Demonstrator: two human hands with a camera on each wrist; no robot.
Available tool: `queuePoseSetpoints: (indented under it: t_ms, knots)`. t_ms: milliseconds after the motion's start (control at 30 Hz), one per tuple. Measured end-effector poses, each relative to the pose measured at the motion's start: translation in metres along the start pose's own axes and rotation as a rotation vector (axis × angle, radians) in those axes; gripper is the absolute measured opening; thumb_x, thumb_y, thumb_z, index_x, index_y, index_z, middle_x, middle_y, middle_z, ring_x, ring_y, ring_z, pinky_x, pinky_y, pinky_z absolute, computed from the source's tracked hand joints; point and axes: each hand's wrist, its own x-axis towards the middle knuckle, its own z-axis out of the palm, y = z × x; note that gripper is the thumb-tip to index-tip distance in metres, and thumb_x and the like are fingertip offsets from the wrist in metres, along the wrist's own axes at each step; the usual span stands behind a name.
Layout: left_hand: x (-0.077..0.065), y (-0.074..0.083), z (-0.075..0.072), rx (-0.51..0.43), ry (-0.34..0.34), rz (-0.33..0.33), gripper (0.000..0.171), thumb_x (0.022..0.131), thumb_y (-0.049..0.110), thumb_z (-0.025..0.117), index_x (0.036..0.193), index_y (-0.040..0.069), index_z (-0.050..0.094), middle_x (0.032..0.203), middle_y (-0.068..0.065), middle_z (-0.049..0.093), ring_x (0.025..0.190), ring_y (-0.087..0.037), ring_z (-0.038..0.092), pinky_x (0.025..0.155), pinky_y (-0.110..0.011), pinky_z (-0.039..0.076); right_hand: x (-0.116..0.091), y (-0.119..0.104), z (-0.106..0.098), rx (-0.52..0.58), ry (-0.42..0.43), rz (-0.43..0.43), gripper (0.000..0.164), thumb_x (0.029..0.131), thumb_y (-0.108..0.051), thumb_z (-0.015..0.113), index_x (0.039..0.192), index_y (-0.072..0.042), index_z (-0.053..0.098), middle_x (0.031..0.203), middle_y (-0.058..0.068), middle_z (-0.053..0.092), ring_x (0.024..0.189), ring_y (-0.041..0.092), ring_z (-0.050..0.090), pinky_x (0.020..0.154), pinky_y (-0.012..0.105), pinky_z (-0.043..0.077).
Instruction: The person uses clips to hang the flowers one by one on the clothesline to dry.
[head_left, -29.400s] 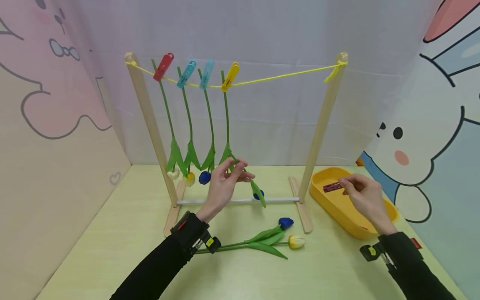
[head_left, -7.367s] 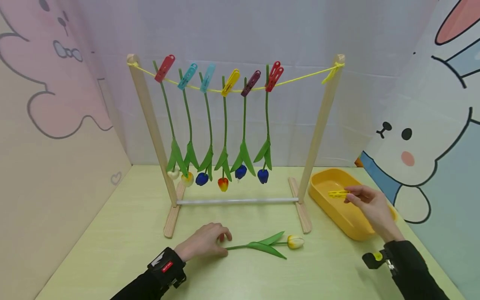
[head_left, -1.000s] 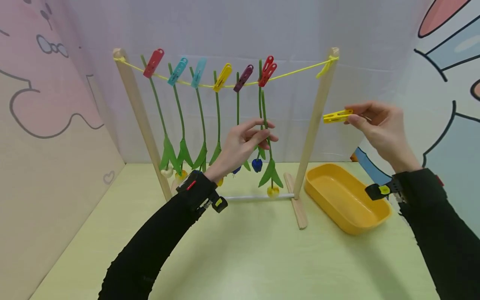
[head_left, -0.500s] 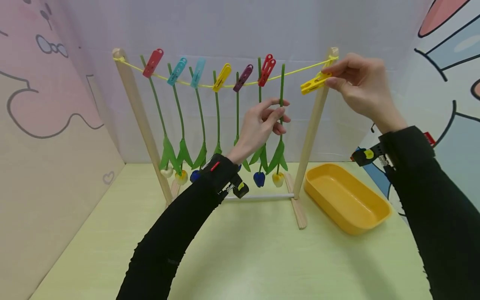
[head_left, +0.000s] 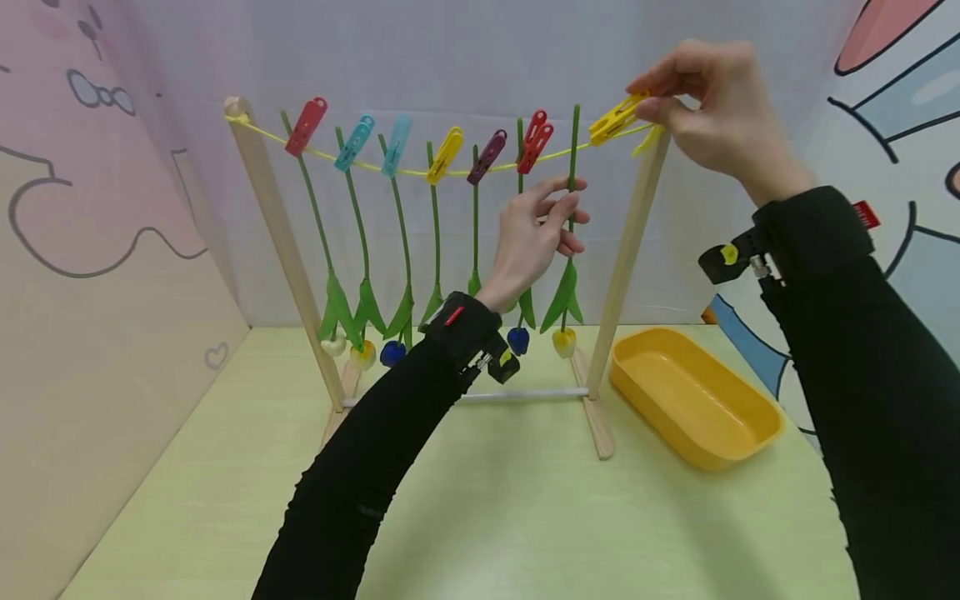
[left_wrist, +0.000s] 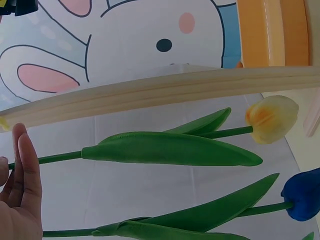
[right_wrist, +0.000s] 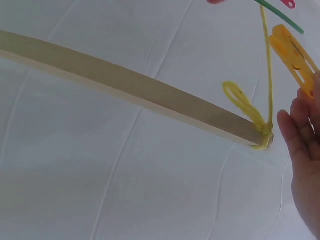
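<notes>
The left hand (head_left: 536, 237) holds the green stem of the yellow tulip (head_left: 564, 340) pinched between thumb and fingers, bloom hanging down. Half a second ago the stem top stood below the yellow string (head_left: 420, 171); now it crosses the string, just right of the red peg (head_left: 534, 142). The right hand (head_left: 708, 104) has also risen — it grips the yellow peg (head_left: 615, 118) at its tail end and brings it from beside the right post (head_left: 626, 250) to the string, close to the stem top. Whether the peg's mouth is spread cannot be told. Judged from this, the stem is placed for pegging, and the clamp is not yet on.

Left of the red peg, five more pegs hold five more tulips on the string. The rack stands on a pale green worktop (head_left: 480, 517); the yellow tray (head_left: 693, 404) lies just right of the right post's foot. Behind the rack hangs a white sheet (head_left: 465, 50), with cartoon-animal panels at either side — a rabbit's face shows in the left wrist view (left_wrist: 150, 45).
</notes>
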Motion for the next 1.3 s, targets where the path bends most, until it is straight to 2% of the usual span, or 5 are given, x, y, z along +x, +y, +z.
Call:
queuePoseSetpoints:
  t_ms: [300,500,833,1067,1300]
  knots:
    - [0.002,0.001,0.007,-0.01,0.048,-0.012,0.032,0.105,0.016,0.052,0.134,0.007,0.061,0.099,-0.02,0.073,0.06,-0.033,0.07,0.057,-0.03,0.06,0.015,0.002,-0.005,-0.025,-0.157,0.172,0.024,0.098,0.0,0.06,0.118,0.011,0.066,0.098,-0.025,0.059,0.082,-0.019,0.059,0.089,0.003,0.049]
    - [0.001,0.001,0.007,0.018,0.055,-0.026,0.033,0.105,0.017,0.052,0.136,0.008,0.06,0.098,-0.019,0.074,0.054,-0.025,0.068,0.054,-0.029,0.059,0.02,0.002,-0.005,-0.023,-0.217,0.209,0.026,0.098,-0.003,0.06,0.119,0.011,0.066,0.097,-0.025,0.059,0.078,-0.02,0.059,0.085,0.001,0.048]
    - [0.002,0.002,0.009,0.036,0.057,-0.04,0.033,0.105,0.018,0.053,0.136,0.008,0.06,0.095,-0.019,0.073,0.058,-0.034,0.07,0.053,-0.027,0.058,0.029,-0.001,0.0,-0.02,-0.269,0.251,0.028,0.098,-0.002,0.06,0.121,0.013,0.065,0.083,-0.023,0.055,0.065,-0.018,0.06,0.07,-0.002,0.046]
    - [0.003,0.002,0.009,0.038,0.05,-0.039,0.033,0.105,0.018,0.054,0.135,0.009,0.061,0.094,-0.018,0.073,0.056,-0.032,0.069,0.052,-0.028,0.058,0.033,-0.006,0.003,-0.136,-0.327,0.23,0.026,0.1,-0.003,0.058,0.12,0.011,0.066,0.113,0.028,0.065,0.063,-0.015,0.056,0.071,-0.003,0.042]
    - [0.002,0.002,0.011,0.046,0.044,-0.051,0.032,0.105,0.018,0.053,0.134,0.008,0.062,0.094,-0.018,0.073,0.048,-0.018,0.065,0.051,-0.028,0.058,0.033,-0.008,0.005,-0.226,-0.381,0.219,0.025,0.101,-0.007,0.057,0.117,0.008,0.068,0.113,0.025,0.065,0.066,-0.006,0.051,0.07,0.002,0.04]
